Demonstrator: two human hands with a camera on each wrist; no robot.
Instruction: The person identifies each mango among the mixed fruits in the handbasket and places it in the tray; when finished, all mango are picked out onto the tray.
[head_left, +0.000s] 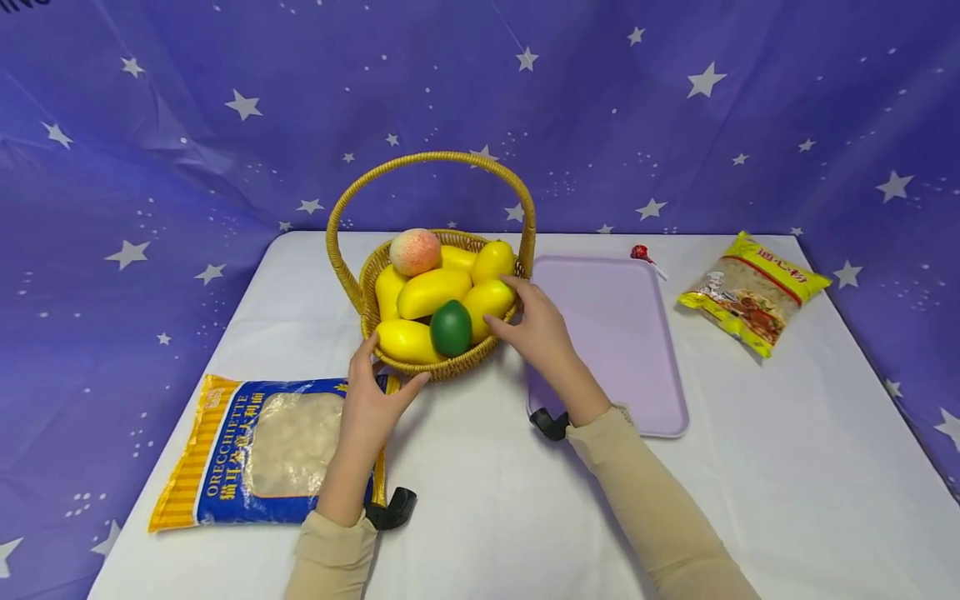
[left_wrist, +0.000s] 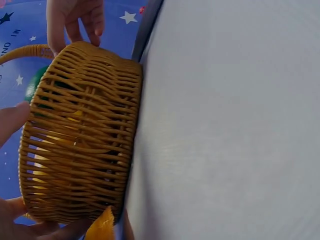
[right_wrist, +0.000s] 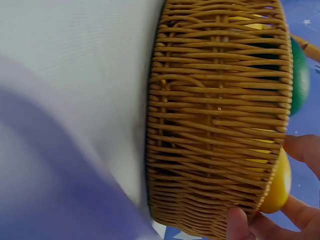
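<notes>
A woven basket (head_left: 442,367) with an arched handle stands at the back of the table. It holds several yellow mangoes (head_left: 433,293), a green fruit (head_left: 452,329) and a pinkish peach (head_left: 415,252). My left hand (head_left: 367,412) touches the basket's front left side, thumb spread from the fingers along the front. My right hand (head_left: 542,329) rests at the right rim, with thumb and forefinger over the edge beside a mango (right_wrist: 279,187). In the right wrist view, another fingertip (right_wrist: 237,223) lies against the outer weave. Neither hand's fingers look tightly curled.
A blue and yellow pasta bag (head_left: 292,446) lies at left, partly behind my left hand. Under my right forearm is a lilac tray (head_left: 615,350). Beyond its far right corner lie a red lollipop (head_left: 640,252) and a yellow food packet (head_left: 753,293). A starry purple cloth (head_left: 600,100) hangs behind.
</notes>
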